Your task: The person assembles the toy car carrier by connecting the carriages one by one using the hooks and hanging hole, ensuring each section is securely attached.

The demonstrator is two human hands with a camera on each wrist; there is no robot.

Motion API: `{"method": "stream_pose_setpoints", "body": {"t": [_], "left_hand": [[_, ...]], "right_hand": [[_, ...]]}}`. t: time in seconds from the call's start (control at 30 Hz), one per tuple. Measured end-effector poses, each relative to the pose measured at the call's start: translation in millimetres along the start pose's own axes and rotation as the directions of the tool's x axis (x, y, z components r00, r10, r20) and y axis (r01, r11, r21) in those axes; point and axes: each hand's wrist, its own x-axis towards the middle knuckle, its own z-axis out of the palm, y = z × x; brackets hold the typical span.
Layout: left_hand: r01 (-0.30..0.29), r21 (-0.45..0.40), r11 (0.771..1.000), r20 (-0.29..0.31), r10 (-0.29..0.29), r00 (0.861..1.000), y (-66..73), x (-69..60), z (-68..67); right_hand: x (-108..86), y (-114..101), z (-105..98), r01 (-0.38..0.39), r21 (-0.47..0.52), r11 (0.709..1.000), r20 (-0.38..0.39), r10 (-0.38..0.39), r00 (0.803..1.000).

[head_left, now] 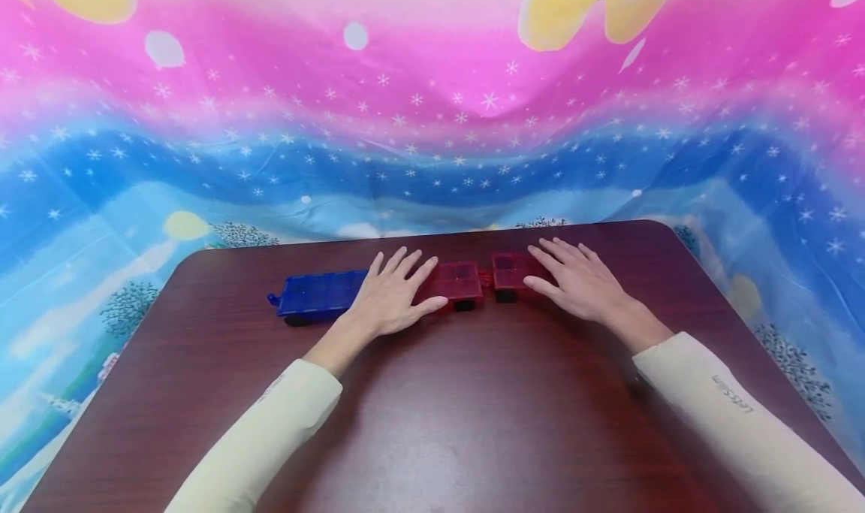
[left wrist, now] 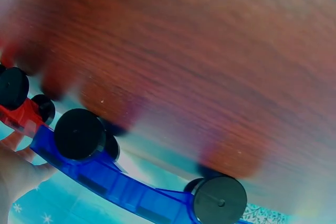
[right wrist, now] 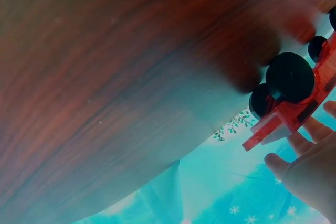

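Note:
Three see-through plastic toy wagons on black wheels stand in a row on the table: a blue wagon [head_left: 317, 295] at left, a red wagon [head_left: 459, 279] in the middle and another red wagon [head_left: 508, 270] at right. My left hand [head_left: 388, 295], fingers spread and straight, covers the join between the blue wagon and the middle red one. Spread fingers of my right hand [head_left: 577, 284] lie over the right end of the last wagon, hiding it. Whether either hand presses down is unclear. Black wheels of the blue wagon [left wrist: 126, 184] show in the left wrist view.
The dark brown table [head_left: 419, 408] has rounded far corners, close behind the wagons. A hanging cloth [head_left: 405, 122] with snowflakes, in pink and blue, surrounds its back and sides. At the blue wagon's left end a small hook [head_left: 273, 300] sticks out.

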Motion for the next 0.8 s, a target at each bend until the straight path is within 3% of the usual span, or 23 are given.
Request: {"method": "stream_pose_setpoints", "body": {"t": [0.8], "left_hand": [[-0.076, 0.056, 0.996, 0.027, 0.075, 0.997, 18.9, 20.7, 11.5]], "right_hand": [[6.6, -4, 10, 0.012, -0.019, 1.0, 0.014, -0.012, 1.0]]}}
